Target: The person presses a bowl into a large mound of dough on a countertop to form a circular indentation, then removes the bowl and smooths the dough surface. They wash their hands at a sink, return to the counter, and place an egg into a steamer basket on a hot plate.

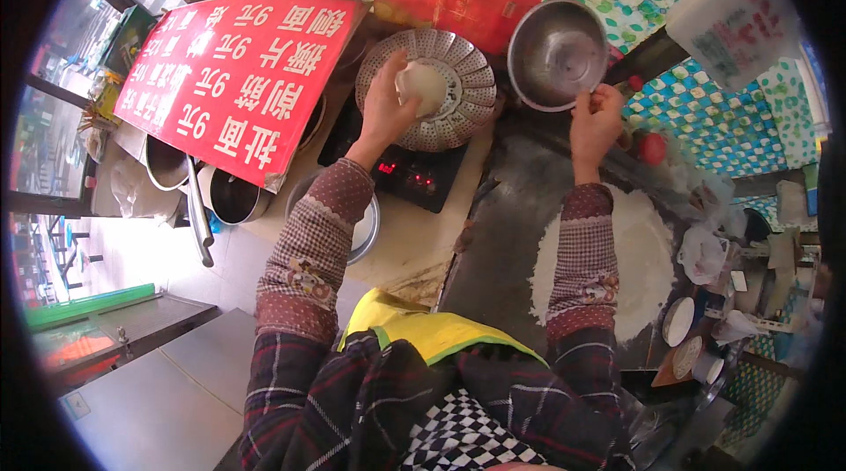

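My left hand (pixel 386 105) holds a round white dough bun (pixel 424 87) over a perforated metal steamer tray (pixel 467 96) that sits above a black induction cooker (pixel 412 173). My right hand (pixel 596 118) grips the rim of a steel lid or bowl (pixel 555 52), holding it tilted up just right of the steamer. Both forearms wear checked sleeve covers.
A dark work board (pixel 502 242) dusted with a wide patch of white flour (pixel 639 259) lies at the right. A red sign with white characters (pixel 233 79) hangs at the left, with steel pots (pixel 229 198) below it. Small dishes and bags crowd the right edge.
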`<state>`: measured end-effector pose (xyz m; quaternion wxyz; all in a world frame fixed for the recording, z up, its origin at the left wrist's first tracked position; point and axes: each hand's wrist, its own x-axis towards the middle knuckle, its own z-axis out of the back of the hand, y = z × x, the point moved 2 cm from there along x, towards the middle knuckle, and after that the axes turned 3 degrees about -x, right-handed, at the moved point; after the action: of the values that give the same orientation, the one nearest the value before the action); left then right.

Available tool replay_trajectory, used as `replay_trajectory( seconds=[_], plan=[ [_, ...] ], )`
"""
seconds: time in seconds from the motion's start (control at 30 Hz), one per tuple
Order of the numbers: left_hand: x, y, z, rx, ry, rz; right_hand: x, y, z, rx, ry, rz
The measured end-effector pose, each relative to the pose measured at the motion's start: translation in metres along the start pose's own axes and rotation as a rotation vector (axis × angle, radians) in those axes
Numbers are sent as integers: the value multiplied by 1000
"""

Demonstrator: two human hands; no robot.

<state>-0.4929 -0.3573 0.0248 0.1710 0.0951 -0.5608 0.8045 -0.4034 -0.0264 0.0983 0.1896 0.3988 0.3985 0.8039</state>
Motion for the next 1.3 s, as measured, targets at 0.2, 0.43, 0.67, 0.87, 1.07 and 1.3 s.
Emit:
replay_trajectory(
  seconds=[0.2, 0.43, 0.67, 0.87, 1.07, 1.3],
  plan=[
    [-2, 1, 1, 208, 14, -78, -14, -6, -40, -89, 83, 197],
    [-6, 1, 14, 166, 24, -12, -32, -33, -68, -93, 250, 27],
    [-7, -1, 17, 174, 23, -56, -20, -18, -53, -391, 184, 173],
    [-4, -6, 10, 266, 36, -140, -61, 41, -105, -119, 588, 625],
    [1, -8, 4, 280, 118, -159, -86, 46, -146, 3, 709, 492],
    [6, -12, -3, 337, 179, -139, -81, 32, -159, 37, 698, 427]
  ],
)
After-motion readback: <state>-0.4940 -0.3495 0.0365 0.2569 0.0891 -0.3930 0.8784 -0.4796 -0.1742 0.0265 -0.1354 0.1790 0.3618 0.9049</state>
